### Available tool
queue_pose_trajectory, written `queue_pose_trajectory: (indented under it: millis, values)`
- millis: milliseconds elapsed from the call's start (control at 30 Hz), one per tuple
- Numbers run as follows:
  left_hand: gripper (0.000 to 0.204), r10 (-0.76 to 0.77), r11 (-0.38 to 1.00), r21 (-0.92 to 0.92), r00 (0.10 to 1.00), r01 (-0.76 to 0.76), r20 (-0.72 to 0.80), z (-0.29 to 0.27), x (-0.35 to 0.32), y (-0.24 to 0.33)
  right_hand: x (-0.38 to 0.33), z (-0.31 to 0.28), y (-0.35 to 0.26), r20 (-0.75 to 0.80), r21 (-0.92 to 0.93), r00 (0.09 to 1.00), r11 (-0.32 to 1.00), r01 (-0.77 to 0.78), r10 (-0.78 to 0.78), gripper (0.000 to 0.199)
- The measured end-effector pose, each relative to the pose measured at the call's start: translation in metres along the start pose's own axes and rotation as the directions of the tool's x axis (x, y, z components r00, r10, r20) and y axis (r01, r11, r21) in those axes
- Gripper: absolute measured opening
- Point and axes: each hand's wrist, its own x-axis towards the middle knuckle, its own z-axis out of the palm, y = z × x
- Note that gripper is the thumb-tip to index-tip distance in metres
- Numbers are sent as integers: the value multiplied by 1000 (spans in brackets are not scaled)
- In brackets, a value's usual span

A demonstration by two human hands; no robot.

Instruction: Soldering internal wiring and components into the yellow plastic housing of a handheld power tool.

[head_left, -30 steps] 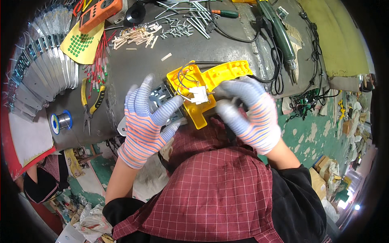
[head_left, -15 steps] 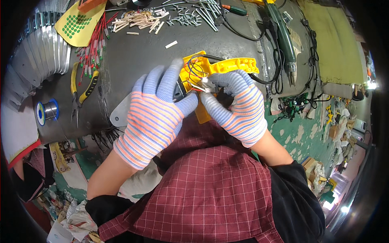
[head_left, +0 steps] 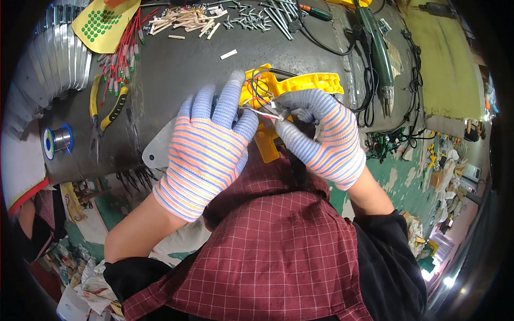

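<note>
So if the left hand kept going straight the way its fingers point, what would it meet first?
Probably the yellow plastic housing and its coloured wires: the left hand points up and right, fingertips already at its edge. Depth is unclear, so it might pass just above.

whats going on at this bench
A person in striped work gloves is working on an open yellow plastic housing with loose wires inside. The left hand rests over its left side; the right hand pinches thin wires at its middle. On the dark bench lie pliers, a solder spool and screws.
</note>
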Motion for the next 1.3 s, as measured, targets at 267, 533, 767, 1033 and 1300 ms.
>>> queue_pose_trajectory:
  millis: [267,533,767,1033,1300]
  values:
    - [53,-50,994,-93,994,60,99,-4,2,-7,22,-17,5,299,116,954,992,-58,21,20]
    - [47,-57,995,-80,996,62,69,-4,1,-9,18,-11,6,110,-239,981,954,179,-156,21]
    - [51,-77,991,-101,996,82,54,0,0,-7,-2,0,3,162,-503,896,746,436,-414,39]
    - [54,-78,995,-59,997,78,-9,4,-2,-5,-5,-6,10,172,-563,856,664,492,-488,30]
    - [55,-38,995,-87,999,37,-15,6,-1,-7,-5,9,5,107,-625,878,655,425,-467,29]
